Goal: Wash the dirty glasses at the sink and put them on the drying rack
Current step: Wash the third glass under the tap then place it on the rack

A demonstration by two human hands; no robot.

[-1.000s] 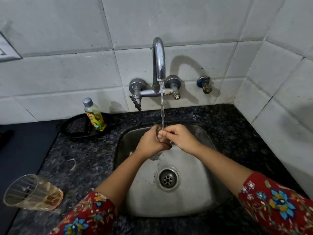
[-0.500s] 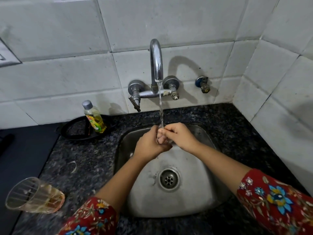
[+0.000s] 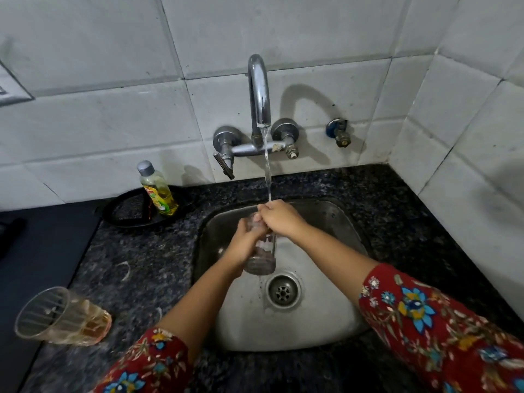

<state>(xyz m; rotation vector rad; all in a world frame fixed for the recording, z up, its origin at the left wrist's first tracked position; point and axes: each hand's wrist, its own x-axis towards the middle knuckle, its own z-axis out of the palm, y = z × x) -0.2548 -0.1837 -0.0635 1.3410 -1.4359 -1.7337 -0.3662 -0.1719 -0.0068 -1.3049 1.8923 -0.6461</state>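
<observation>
A clear glass (image 3: 262,253) is held upright over the steel sink (image 3: 317,321), under the water running from the tap (image 3: 258,92). My left hand (image 3: 243,242) wraps around the glass's side. My right hand (image 3: 279,218) sits on its rim with fingers going inside, and the water falls on them. A second glass (image 3: 61,316) with brownish residue stands on the dark counter at the lower left, apart from both hands. No drying rack is in view.
A bottle of yellow dish liquid (image 3: 157,188) stands on a black tray (image 3: 124,215) left of the sink. A dark stovetop (image 3: 34,251) borders the granite counter (image 3: 141,265) on the left. Tiled walls close the back and right.
The glass now shows more below my hands, its lower half standing clear above the drain. My right hand has shifted onto the rim. The water keeps running.
</observation>
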